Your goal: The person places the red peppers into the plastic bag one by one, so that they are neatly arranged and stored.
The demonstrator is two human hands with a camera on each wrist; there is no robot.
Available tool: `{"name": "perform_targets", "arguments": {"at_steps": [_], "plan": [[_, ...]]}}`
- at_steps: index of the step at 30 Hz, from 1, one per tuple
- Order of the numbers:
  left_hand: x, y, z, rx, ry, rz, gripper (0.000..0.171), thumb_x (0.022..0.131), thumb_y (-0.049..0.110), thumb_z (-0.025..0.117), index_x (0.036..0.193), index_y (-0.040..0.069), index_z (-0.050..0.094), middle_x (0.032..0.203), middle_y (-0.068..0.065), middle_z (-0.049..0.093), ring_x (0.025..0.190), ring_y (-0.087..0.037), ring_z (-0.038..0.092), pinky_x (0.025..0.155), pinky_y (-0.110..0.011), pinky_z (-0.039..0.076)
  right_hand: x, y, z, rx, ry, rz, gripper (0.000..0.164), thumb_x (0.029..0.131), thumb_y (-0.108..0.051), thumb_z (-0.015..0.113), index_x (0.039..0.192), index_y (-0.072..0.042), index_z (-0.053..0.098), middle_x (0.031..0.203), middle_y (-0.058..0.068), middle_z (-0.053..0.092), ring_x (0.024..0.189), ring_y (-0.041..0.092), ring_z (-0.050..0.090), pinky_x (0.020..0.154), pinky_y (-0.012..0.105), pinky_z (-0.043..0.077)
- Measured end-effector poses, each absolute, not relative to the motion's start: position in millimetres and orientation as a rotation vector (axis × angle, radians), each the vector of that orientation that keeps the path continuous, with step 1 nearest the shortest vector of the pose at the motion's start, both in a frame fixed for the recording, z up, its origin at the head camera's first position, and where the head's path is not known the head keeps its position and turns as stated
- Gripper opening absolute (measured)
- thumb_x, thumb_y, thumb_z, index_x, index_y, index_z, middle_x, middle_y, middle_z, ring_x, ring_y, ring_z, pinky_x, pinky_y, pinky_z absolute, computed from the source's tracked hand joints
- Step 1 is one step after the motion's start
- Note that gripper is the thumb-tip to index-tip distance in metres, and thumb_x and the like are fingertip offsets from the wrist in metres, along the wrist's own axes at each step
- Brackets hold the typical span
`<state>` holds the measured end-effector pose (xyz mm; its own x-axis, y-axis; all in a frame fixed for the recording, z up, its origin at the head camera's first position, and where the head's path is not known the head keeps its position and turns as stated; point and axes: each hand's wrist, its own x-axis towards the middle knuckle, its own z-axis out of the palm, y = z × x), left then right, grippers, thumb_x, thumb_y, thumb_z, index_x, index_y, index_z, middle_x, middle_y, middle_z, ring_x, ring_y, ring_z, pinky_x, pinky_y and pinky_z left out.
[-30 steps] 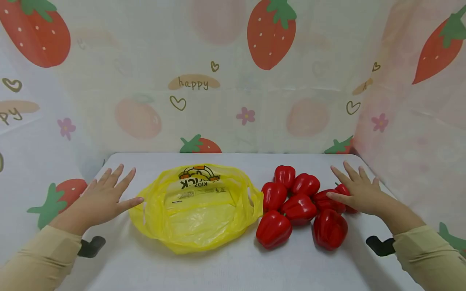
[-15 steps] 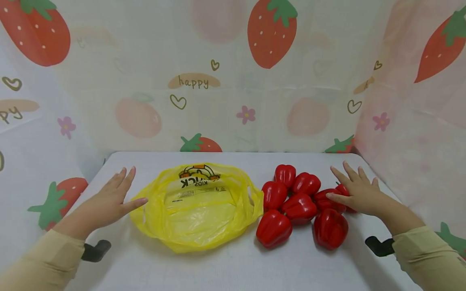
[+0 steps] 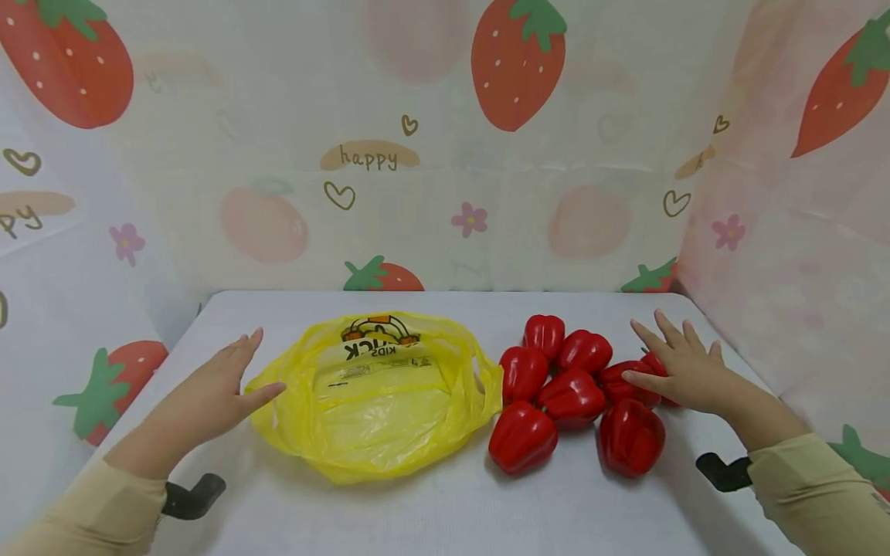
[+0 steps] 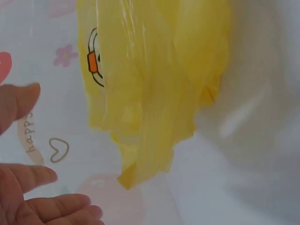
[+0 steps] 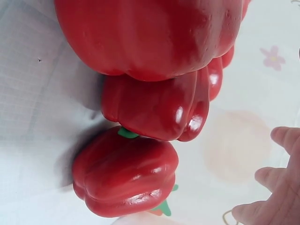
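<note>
A yellow plastic bag (image 3: 378,432) with a printed cartoon and lettering lies spread on the white table, its mouth facing the near side. My left hand (image 3: 212,394) is at the bag's left edge, fingers straight and thumb pointing toward it; in the left wrist view the bag (image 4: 154,84) hangs apart from the fingers (image 4: 61,204). Several glossy red bell peppers (image 3: 572,399) sit in a cluster right of the bag. Over the rightmost peppers, my right hand (image 3: 691,371) is spread with nothing in it. Large peppers (image 5: 126,173) fill the right wrist view, fingers off to one side.
The white table (image 3: 445,517) ends at a back edge against a fabric wall (image 3: 445,93) printed with strawberries, hearts and flowers. Similar fabric closes both sides. Black curved pieces stick out at the left cuff (image 3: 195,496) and right cuff (image 3: 723,471).
My left hand has turned and shifted slightly right toward the bag, its fingers now closer together. The right hand, bag and peppers stay where they were.
</note>
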<state>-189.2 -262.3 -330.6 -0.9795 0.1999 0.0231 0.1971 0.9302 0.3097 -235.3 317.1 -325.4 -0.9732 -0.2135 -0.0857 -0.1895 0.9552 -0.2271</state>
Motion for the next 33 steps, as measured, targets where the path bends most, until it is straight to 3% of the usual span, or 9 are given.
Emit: {"name": "perform_targets", "arguments": {"at_steps": [3,6,13,27,33], "plan": [[-189.0,-257.7,-330.4,0.255,3.079,0.49,0.094,0.084,0.05,0.057,0.143,-0.006,0.01,0.135,-0.034,0.033,0.115,-0.046,0.042,0.094,-0.06,0.034,-235.2,317.3,-324.9,-0.31,3.001,-0.335,0.095,0.077,-0.059,0.058,0.147,-0.014,0.011,0.147,0.03,-0.001,0.127,0.058,-0.003,0.087,0.079,-0.003],[-189.9,-253.6,-332.6,0.167,3.043,0.529,0.098,0.083,0.053,0.056,0.144,-0.005,0.004,0.13,-0.036,0.038,0.104,-0.044,0.051,0.087,-0.057,0.042,-235.0,317.4,-324.7,-0.308,3.004,-0.331,0.095,0.077,-0.059,0.058,0.147,-0.014,0.011,0.147,0.03,-0.001,0.127,0.058,-0.003,0.087,0.079,-0.002],[-193.4,-251.1,-342.4,0.031,2.953,0.57,0.105,0.083,0.058,0.053,0.143,-0.003,-0.008,0.13,-0.039,0.035,0.111,-0.049,0.045,0.083,-0.057,0.045,-233.6,317.1,-324.0,-0.309,3.002,-0.336,0.095,0.077,-0.059,0.057,0.147,-0.014,0.012,0.147,0.029,-0.001,0.127,0.058,-0.002,0.087,0.079,-0.002],[-196.8,-249.0,-358.5,-0.122,2.817,0.643,0.108,0.082,0.062,0.05,0.141,-0.007,-0.008,0.137,-0.039,0.021,0.116,-0.05,0.036,0.09,-0.061,0.037,-231.9,318.7,-322.6,-0.306,2.999,-0.329,0.094,0.078,-0.059,0.056,0.147,-0.014,0.011,0.147,0.029,-0.001,0.126,0.059,-0.001,0.087,0.079,-0.002],[-197.9,-246.0,-366.2,-0.09,2.812,0.645,0.113,0.078,0.068,0.049,0.14,-0.011,-0.004,0.136,-0.04,0.022,0.117,-0.051,0.035,0.091,-0.061,0.037,-232.0,318.4,-321.2,-0.298,2.996,-0.328,0.094,0.078,-0.059,0.057,0.147,-0.014,0.011,0.147,0.029,-0.001,0.126,0.058,-0.001,0.087,0.079,-0.001]]}}
